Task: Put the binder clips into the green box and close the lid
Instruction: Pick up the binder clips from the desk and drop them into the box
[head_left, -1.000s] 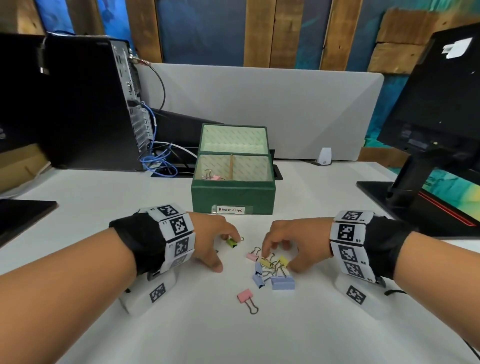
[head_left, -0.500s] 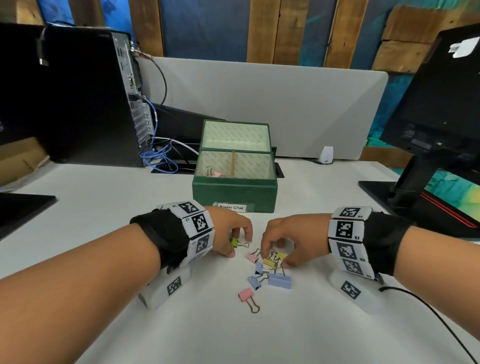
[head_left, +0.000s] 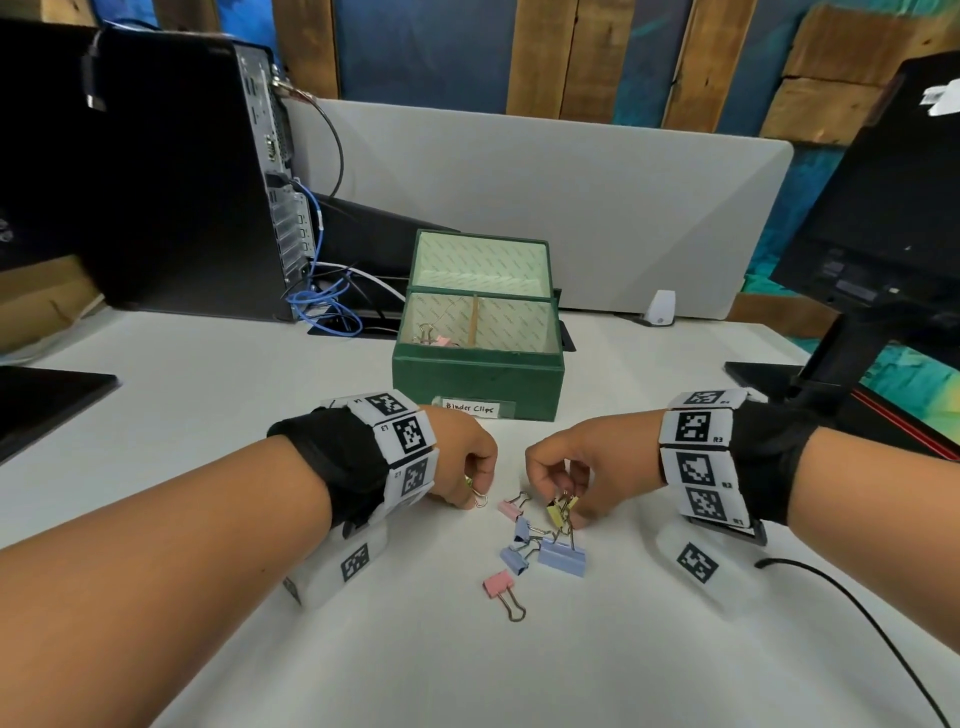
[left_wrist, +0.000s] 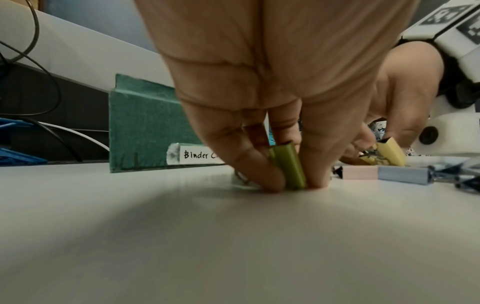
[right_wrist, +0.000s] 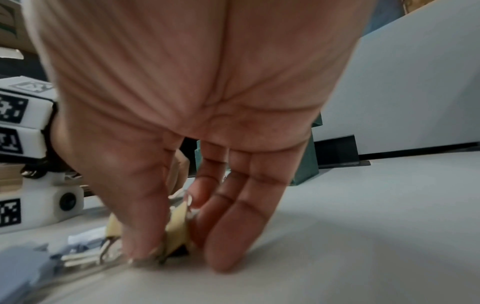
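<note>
The green box (head_left: 478, 382) stands open on the white table, its lid (head_left: 480, 260) tipped back, with a pink clip (head_left: 441, 340) in its left compartment. In front of it my left hand (head_left: 467, 467) pinches an olive green binder clip (left_wrist: 287, 166) between thumb and fingers, down on the tabletop. My right hand (head_left: 561, 467) pinches a yellow binder clip (head_left: 558, 512), also seen as the yellow clip (right_wrist: 176, 228), at the edge of a small pile. Loose on the table lie a pink clip (head_left: 510, 509), several blue clips (head_left: 561, 556) and another pink clip (head_left: 500, 584).
A black computer tower (head_left: 171, 171) with blue cables (head_left: 327, 306) stands at the back left. A monitor on its stand (head_left: 883, 234) is at the right. A grey divider panel (head_left: 519, 182) runs behind the box. A black cable (head_left: 857, 613) trails from my right wrist.
My left hand has closed round the olive clip and drawn slightly toward the pile. My right hand has tipped the yellow clip up off the pile.
</note>
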